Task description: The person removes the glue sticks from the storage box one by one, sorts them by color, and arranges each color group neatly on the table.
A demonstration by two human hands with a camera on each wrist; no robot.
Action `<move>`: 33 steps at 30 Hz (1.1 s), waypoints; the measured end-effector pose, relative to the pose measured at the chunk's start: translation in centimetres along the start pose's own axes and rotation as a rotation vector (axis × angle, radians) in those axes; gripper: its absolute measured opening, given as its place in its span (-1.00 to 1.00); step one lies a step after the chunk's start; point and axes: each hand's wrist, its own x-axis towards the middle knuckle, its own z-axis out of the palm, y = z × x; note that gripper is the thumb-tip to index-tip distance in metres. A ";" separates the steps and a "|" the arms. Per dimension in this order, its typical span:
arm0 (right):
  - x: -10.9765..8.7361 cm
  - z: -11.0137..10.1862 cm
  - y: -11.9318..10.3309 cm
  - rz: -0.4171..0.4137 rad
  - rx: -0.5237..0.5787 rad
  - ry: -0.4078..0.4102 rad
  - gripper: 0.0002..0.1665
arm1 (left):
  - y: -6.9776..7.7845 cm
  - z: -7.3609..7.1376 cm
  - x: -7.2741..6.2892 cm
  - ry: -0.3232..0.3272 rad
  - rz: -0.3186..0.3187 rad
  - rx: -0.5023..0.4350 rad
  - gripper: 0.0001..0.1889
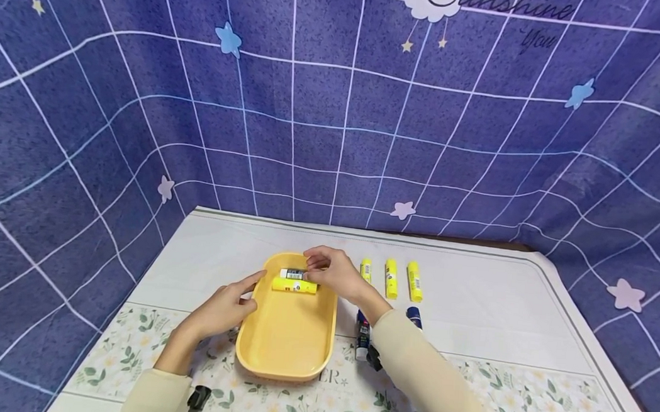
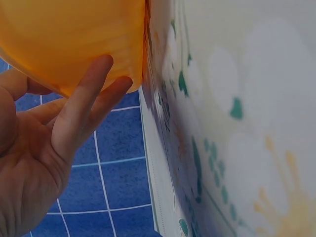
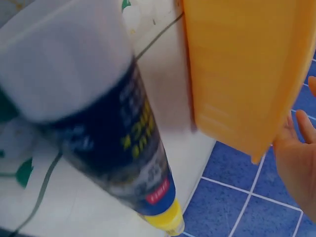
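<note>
A yellow plastic tray [image 1: 286, 345] stands on the table. My left hand [image 1: 226, 310] grips its left rim, with fingers [image 2: 91, 81] against the outer wall. Inside, near the far end, a yellow glue stick [image 1: 294, 286] lies crosswise. Just beyond it is a dark-labelled glue stick with a white end [image 1: 292, 273]. Reaching over the right rim, my right hand [image 1: 334, 274] holds this dark glue stick by its right end, which the fingers cover. From the right wrist, the tray wall hides the fingertips, and only part of the right hand [image 3: 296, 158] shows.
Right of the tray stand three yellow glue sticks in a row, the middle one [image 1: 391, 279] among them. Nearer me lie a navy glue stick [image 1: 362, 337] and another [image 1: 414, 316], partly behind my right sleeve. A blue grid-patterned curtain [image 1: 334, 137] hangs behind the table.
</note>
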 end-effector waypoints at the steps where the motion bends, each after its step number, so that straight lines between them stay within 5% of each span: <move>1: 0.2 0.1 0.2 0.009 -0.009 -0.006 -0.44 | 0.0 0.0 0.0 -0.001 0.000 0.002 -0.27; 33: 2.8 3.2 -0.1 0.073 -0.499 -0.136 -0.40 | -0.3 0.0 0.0 -0.003 0.005 0.032 -0.27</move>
